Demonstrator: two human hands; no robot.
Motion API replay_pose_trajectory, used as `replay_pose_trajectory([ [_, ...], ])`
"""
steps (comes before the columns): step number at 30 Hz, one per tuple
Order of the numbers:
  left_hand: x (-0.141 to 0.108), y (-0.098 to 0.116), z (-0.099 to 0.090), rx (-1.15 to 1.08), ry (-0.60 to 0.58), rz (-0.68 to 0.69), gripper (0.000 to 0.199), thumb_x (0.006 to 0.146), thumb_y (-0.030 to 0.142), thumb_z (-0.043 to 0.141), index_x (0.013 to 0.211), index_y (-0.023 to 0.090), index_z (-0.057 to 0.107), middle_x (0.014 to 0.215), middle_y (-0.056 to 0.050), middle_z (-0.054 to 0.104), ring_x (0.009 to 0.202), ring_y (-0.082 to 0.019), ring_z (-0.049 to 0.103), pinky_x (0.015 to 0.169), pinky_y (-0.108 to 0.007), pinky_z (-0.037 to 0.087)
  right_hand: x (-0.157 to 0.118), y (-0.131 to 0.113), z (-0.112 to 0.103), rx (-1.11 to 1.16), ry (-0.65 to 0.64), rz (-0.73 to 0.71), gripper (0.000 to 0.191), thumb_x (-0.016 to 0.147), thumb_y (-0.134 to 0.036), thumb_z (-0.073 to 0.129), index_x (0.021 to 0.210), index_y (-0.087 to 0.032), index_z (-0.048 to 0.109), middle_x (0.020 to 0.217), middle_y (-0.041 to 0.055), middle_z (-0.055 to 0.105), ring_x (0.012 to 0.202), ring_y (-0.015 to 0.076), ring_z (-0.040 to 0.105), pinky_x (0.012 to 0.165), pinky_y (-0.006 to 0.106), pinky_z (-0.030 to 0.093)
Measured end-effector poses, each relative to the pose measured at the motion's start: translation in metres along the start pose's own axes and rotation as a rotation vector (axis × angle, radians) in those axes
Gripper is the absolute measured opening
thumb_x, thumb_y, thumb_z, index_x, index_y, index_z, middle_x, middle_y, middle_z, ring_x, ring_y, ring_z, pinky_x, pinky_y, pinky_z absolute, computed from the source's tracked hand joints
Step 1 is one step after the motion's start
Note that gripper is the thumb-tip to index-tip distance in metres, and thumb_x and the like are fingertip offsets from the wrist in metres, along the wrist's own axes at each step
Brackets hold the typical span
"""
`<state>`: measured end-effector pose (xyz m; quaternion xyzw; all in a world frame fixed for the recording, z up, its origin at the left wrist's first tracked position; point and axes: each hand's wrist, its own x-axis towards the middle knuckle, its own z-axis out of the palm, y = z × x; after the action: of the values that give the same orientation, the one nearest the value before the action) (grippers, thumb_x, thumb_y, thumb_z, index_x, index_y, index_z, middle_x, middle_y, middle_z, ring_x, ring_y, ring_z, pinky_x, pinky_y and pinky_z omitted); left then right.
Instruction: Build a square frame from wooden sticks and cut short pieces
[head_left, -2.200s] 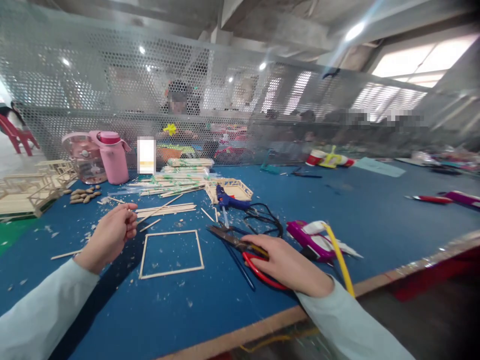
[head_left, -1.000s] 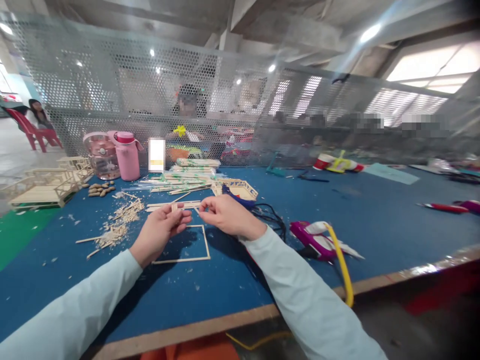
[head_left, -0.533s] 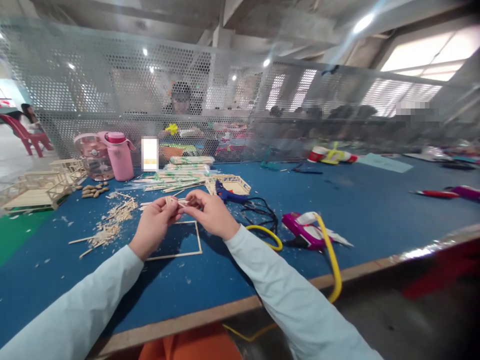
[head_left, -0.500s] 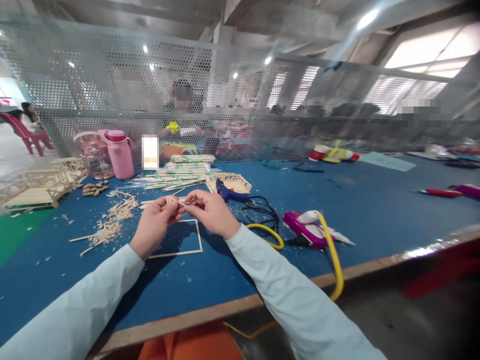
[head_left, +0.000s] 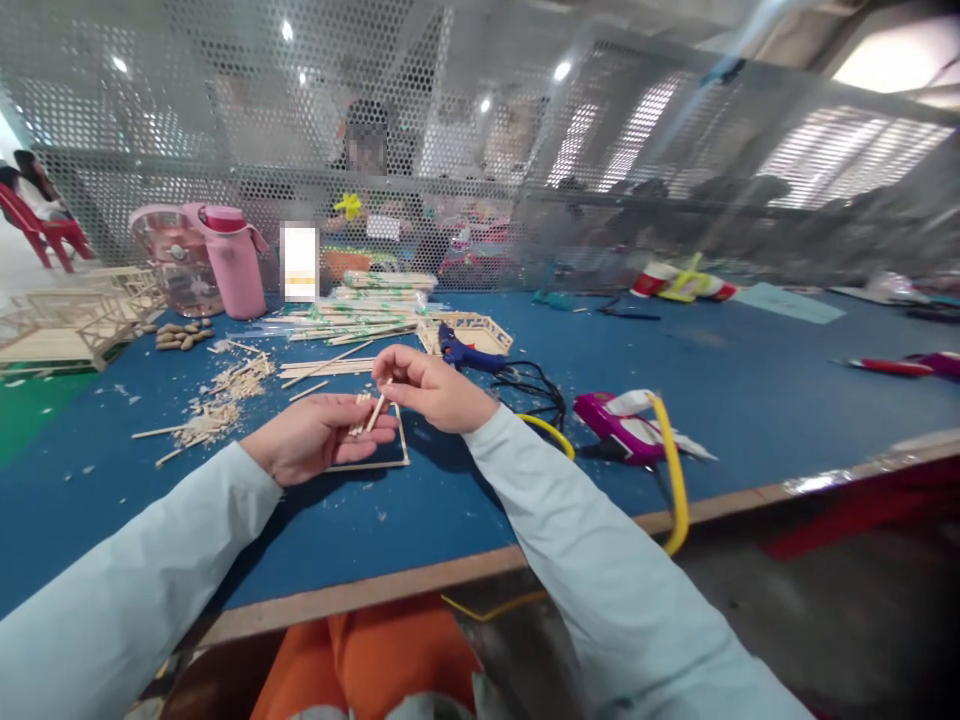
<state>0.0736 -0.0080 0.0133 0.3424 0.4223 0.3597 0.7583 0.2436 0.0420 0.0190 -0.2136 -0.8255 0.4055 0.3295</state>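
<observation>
Palm up, my left hand [head_left: 319, 435] holds several short wooden sticks [head_left: 358, 418] across its fingers, the thumb resting over them. My right hand [head_left: 435, 388] pinches one short wooden stick [head_left: 379, 408] between thumb and fingertips, tilted just above the left fingers. Beneath the hands, a rectangular frame of thin sticks [head_left: 406, 440] lies flat on the blue tabletop [head_left: 450, 520], partly hidden by my left hand. Longer loose sticks [head_left: 330, 368] lie just behind the hands.
A blue glue gun [head_left: 469, 352] rests by a small stick-built tray [head_left: 491, 335]. Stick offcuts [head_left: 217, 400], peanuts [head_left: 184, 335] and a pink bottle [head_left: 236, 265] are at left. A purple tool [head_left: 619, 425] with a yellow strap lies right. A perforated metal screen [head_left: 247, 170] stands behind.
My left hand has opened into an upturned palm, showing the short sticks. My right hand has drawn slightly apart with one stick in its pinch. The view has tilted down.
</observation>
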Motion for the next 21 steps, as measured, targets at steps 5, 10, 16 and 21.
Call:
replay_pose_trajectory([
  [5,-0.001,-0.002,0.001,0.063,-0.049,-0.015,0.013,0.081,0.013,0.054,0.082,0.010,0.066,0.083,-0.009,0.070,0.069,-0.011,0.067,0.056,-0.015,0.053,-0.001,0.002,0.004,0.073,-0.051,0.004,0.011,0.081,-0.015,0.045,0.091,-0.017,0.042,0.069,-0.0050,0.043,0.061,0.0077,0.043,0.062,0.022,0.038],
  [10,-0.003,-0.005,0.002,0.105,-0.010,0.009,0.007,0.078,0.016,0.060,0.080,0.013,0.066,0.088,-0.009,0.070,0.073,-0.012,0.067,0.059,-0.017,0.052,-0.001,0.003,0.005,-0.044,-0.042,-0.027,0.015,0.081,-0.015,0.045,0.096,-0.016,0.045,0.070,-0.0040,0.048,0.063,0.0081,0.047,0.064,0.023,0.039],
  [16,-0.001,-0.008,0.005,0.009,0.030,0.079,0.005,0.074,0.018,0.065,0.074,0.013,0.066,0.078,-0.008,0.070,0.073,-0.014,0.066,0.068,-0.023,0.050,-0.002,0.003,0.008,-0.254,0.010,-0.038,0.027,0.084,-0.018,0.043,0.111,-0.015,0.048,0.098,0.0071,0.062,0.085,0.0131,0.057,0.074,0.027,0.044],
  [21,0.002,-0.006,0.006,-0.126,0.056,0.267,0.007,0.078,0.016,0.059,0.078,0.013,0.065,0.075,-0.006,0.069,0.068,-0.012,0.064,0.067,-0.022,0.050,-0.004,-0.002,0.013,-0.414,0.088,-0.134,0.070,0.065,-0.035,0.071,0.125,-0.017,0.040,0.125,0.0128,0.050,0.106,0.0226,0.053,0.082,0.035,0.045],
])
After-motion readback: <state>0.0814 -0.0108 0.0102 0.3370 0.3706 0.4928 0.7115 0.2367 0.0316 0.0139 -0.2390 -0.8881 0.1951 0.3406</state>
